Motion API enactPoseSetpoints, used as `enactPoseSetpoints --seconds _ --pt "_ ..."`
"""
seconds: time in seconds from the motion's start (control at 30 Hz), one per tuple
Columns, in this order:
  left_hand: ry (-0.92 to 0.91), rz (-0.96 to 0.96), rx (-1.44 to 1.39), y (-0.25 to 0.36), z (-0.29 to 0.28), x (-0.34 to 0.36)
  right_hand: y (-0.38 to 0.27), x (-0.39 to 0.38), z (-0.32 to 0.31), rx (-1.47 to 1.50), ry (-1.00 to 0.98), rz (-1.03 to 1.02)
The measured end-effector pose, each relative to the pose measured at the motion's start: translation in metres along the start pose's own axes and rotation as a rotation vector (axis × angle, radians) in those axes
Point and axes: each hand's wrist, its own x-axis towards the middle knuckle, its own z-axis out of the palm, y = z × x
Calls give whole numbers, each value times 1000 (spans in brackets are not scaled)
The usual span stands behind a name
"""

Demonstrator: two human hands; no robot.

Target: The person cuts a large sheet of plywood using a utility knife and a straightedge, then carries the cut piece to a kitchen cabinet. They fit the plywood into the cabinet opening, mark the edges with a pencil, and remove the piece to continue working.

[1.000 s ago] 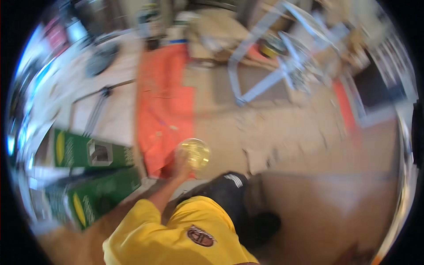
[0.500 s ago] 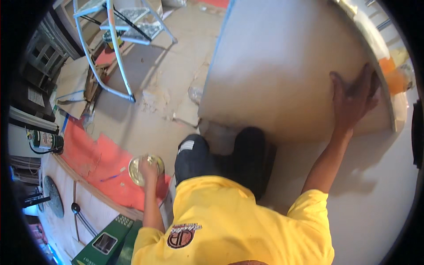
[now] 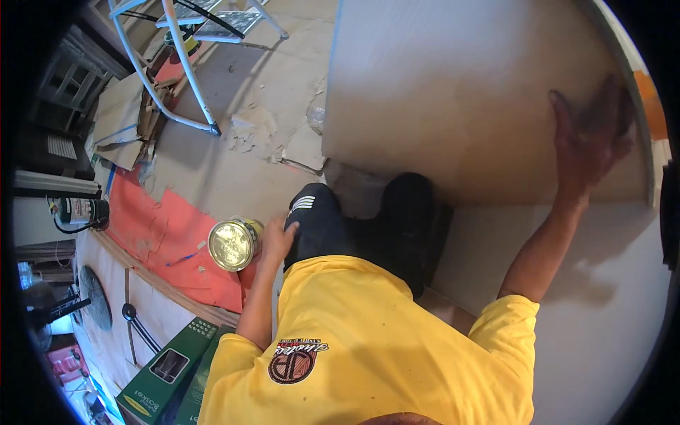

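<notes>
My left hand (image 3: pixel 278 239) rests by my bent dark-trousered knee, fingers apart and slightly curled, holding nothing. Just left of it a round can with a gold lid (image 3: pixel 232 243) stands at the edge of torn red sheeting (image 3: pixel 156 227). On the right, my right hand (image 3: pixel 588 142) reaches onto a large pale curved board (image 3: pixel 460 92), thumb and fingers spread against it near its curved edge; shadow darkens the space between them. Below the board is a plain light surface (image 3: pixel 552 304).
A white step ladder (image 3: pixel 188 78) stands on cardboard-covered floor (image 3: pixel 262 85), beside folded cardboard (image 3: pixel 117 120). Along the left are a green cylinder with a hose (image 3: pixel 79 211), a pale wooden panel (image 3: pixel 106 262) with a dark round disc (image 3: pixel 95 297), and green boxes (image 3: pixel 163 368) at lower left.
The view has swung round toward the board. My left hand has let go of the gold-lidded can and moved right to my knee. My right hand remains on the board.
</notes>
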Motion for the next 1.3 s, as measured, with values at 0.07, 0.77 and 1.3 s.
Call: enactPoseSetpoints --seconds 0.07,0.77,1.3 --pt "-84 6 28 0 7 -12 3 3 1 -53 -31 -15" --pt "567 -298 318 -116 -9 -10 -1 7 1 -6 -52 -38" --pt "614 -468 338 -121 -14 9 -13 4 -19 35 -116 94"
